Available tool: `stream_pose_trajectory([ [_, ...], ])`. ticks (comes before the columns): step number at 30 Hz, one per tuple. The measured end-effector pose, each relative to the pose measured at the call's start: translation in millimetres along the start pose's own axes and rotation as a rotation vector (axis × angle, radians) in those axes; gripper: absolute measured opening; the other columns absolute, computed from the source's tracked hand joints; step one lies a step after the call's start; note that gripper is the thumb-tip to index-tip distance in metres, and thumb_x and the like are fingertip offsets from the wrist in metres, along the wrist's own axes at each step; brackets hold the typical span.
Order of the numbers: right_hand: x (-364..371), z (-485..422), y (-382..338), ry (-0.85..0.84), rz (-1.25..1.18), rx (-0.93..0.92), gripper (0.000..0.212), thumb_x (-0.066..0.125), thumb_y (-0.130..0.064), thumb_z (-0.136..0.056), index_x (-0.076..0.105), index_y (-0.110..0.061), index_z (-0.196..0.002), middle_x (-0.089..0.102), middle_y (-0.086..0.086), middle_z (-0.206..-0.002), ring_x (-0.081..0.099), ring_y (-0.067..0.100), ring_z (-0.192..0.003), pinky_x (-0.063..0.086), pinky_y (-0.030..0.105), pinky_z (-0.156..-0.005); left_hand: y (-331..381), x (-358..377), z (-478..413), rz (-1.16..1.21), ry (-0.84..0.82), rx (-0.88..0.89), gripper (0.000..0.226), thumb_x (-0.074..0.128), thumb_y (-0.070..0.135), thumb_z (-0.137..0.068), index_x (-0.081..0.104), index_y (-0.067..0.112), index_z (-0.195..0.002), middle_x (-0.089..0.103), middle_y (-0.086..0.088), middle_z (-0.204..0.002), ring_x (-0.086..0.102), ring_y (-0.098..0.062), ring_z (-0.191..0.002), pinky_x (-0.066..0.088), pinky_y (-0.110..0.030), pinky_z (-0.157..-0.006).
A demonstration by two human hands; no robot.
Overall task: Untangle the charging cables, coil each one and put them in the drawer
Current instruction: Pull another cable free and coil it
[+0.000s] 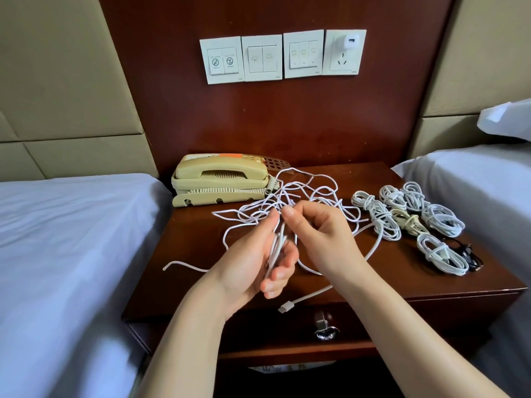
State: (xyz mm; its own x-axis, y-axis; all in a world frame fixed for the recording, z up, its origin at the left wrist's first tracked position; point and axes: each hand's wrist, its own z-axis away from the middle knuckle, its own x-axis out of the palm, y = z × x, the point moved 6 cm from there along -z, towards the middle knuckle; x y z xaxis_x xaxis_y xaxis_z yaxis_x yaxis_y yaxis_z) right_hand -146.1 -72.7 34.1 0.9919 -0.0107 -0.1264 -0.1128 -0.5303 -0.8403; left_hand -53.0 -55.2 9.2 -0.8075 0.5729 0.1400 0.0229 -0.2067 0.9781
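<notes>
Drawer: dark wooden drawer front (258,326) under the nightstand top, chrome handle (325,328) at centre. Shut; contents hidden.

Writing: four white wall plates (261,57) on the red-brown panel carry small printed symbols and captions, too small to read. A white USB charger block (347,43) sits in the rightmost plate's socket. The beige corded telephone (218,179) at the back left of the top has an orange sticker, unreadable.

Cables: the tangle of thin white charging cables (301,191) sprawls across the middle of the dark wooden nightstand top (195,254), just beyond my hands. My left hand (247,262) is palm-up, fingers curled around gathered loops of white cable (277,245) that lead up into the tangle. My right hand (321,234) is curled, thumb and forefinger pinching the top of those loops, touching my left fingertips. One flat white plug end (285,307) dangles over the front edge, above the drawer.

To my right, well apart from the tangle: a cluster of coiled white cable bundles (402,214), each wrapped around its middle, with a black cable (468,254) at the near right edge.
</notes>
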Motion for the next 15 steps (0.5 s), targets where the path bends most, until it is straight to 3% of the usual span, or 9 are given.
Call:
stream_pose_trajectory([
  [3,-4,1,-5,0.052,0.010,-0.027,0.040,0.056,-0.014,-0.092,0.044,-0.019,-0.054,0.034,-0.013,-0.045,0.029,0.000,-0.046,0.025,0.012,-0.047,-4,3,1,-0.094,0.015,-0.030,0.066,0.026,0.065,-0.078,0.050,0.008,-0.057,0.039,-0.003,-0.044,0.032,-0.011,-0.032,0.030,-0.020,-0.038],
  [11,-9,1,6,0.073,0.048,0.035,0.041,0.056,-0.015,-0.094,0.043,-0.014,-0.054,0.032,-0.013,-0.046,0.028,0.001,-0.046,0.025,0.012,-0.048,-6,4,-4,0.037,0.046,0.036,0.062,0.024,0.049,-0.094,0.051,0.010,-0.054,0.039,-0.002,-0.044,0.033,-0.010,-0.032,0.030,-0.021,-0.038],
  [15,-7,0,16,-0.005,0.036,0.116,0.041,0.053,-0.016,-0.095,0.046,-0.012,-0.055,0.035,-0.014,-0.045,0.030,0.001,-0.044,0.026,0.010,-0.047,-7,5,-5,0.173,0.027,0.043,0.063,0.022,0.043,-0.097,0.052,0.011,-0.051,0.037,-0.001,-0.043,0.031,-0.009,-0.031,0.029,-0.020,-0.037],
])
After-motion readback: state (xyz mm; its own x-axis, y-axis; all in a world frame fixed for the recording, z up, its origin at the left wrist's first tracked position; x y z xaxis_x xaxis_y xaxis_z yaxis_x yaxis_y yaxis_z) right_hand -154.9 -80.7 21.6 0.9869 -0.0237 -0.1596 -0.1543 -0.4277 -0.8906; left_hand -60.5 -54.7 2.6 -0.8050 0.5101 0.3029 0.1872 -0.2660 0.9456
